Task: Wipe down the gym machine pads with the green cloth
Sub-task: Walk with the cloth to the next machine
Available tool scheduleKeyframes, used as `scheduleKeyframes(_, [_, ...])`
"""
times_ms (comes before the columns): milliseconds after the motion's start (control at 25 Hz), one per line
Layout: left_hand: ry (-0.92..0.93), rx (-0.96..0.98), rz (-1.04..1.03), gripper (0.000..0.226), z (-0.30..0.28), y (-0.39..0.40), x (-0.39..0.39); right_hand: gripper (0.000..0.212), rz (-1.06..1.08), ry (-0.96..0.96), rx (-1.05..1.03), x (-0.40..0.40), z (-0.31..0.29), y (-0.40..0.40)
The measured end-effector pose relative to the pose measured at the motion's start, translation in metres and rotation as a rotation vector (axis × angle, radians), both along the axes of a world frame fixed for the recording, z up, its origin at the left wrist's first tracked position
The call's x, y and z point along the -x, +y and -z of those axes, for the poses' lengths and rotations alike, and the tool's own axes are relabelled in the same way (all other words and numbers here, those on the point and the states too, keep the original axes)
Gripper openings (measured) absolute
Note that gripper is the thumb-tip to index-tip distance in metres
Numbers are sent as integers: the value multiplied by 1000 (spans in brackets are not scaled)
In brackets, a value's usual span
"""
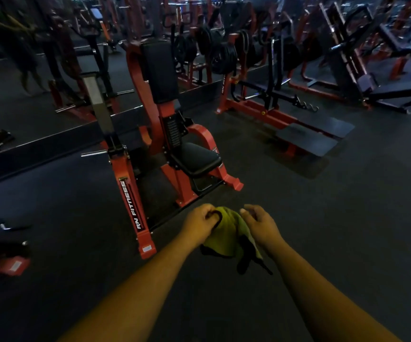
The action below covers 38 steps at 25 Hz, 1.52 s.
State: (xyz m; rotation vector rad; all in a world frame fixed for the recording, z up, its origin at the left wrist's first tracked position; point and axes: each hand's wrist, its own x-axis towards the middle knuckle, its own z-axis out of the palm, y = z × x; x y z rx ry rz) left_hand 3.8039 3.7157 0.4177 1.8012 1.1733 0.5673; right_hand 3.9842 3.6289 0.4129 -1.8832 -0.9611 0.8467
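A green cloth (226,234) with a dark edge hangs bunched between my two hands, low in the middle of the view. My left hand (199,222) is closed on its upper left corner. My right hand (261,224) touches its right side with curled fingers. Ahead stands a red machine with a black seat pad (198,157) and a tall black back pad (161,72). Both hands are well short of the pads, above the dark floor.
A red frame leg marked RN FITNESS (135,206) juts toward me at the left. Another red machine with black foot plates (305,139) stands to the right. More racks and weight plates (220,58) fill the back. Dark rubber floor (347,218) spreads around me.
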Motion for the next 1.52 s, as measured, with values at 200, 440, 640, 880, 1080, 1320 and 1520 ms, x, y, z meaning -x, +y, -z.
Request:
scheduleKeyframes(200, [85,-7,-12,12,-9,83,-43,27,-303,-179,-30,-23,-1,62])
scheduleKeyframes(440, [7,131,-32,19,-2,172,-80,40,-355,-321,109,-34,14,158])
scheduleKeyframes(640, [-50,223,32,17,-10,242,-86,25,-315,-177,62,-42,10,222])
scheduleKeyframes(880, [34,169,93,19,-25,289,-96,6,-239,-267,118,-63,8,275])
scheduleKeyframes(1080, [132,21,14,30,-27,310,-104,14,-316,-30,8,-76,-5,293])
scheduleKeyframes(1320, [296,-188,12,27,-38,319,-104,11,-332,-346,57,-120,-5,307])
scheduleKeyframes(1520, [716,-363,154,36,-20,332,-65,11,-337,-433,-35,-144,-24,330])
